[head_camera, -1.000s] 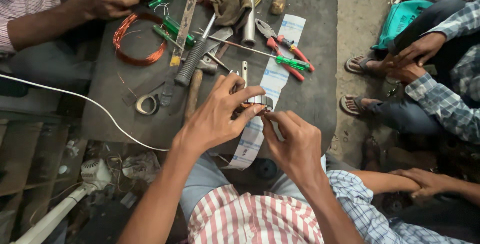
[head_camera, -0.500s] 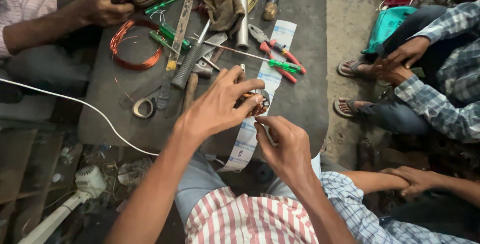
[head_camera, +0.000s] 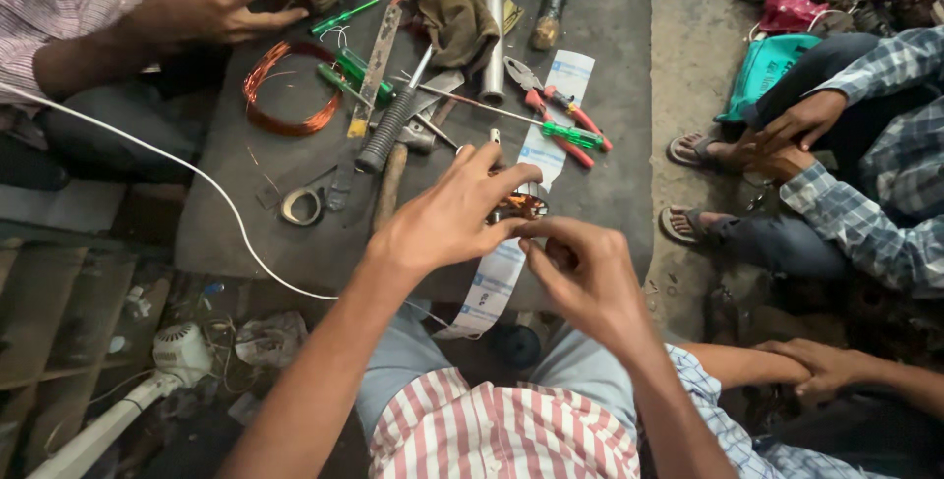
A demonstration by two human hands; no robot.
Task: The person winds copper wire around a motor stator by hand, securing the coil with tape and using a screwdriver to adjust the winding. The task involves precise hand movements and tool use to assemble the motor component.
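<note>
Copper-wound small coil (head_camera: 518, 207) sits pinched between both hands, the left hand (head_camera: 447, 218) now spread wider over it than a moment earlier, the right hand (head_camera: 580, 277) gripping beneath; its axis cannot be told, above a white paper strip (head_camera: 511, 243) on the dark surface (head_camera: 610, 95).

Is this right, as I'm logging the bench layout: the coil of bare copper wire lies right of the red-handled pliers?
No. In the head view the coil of bare copper wire lies left of the red-handled pliers, near another person's hand.

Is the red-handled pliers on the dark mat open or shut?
Open: the red-handled pliers lie flat with their two handles spread apart.
</note>
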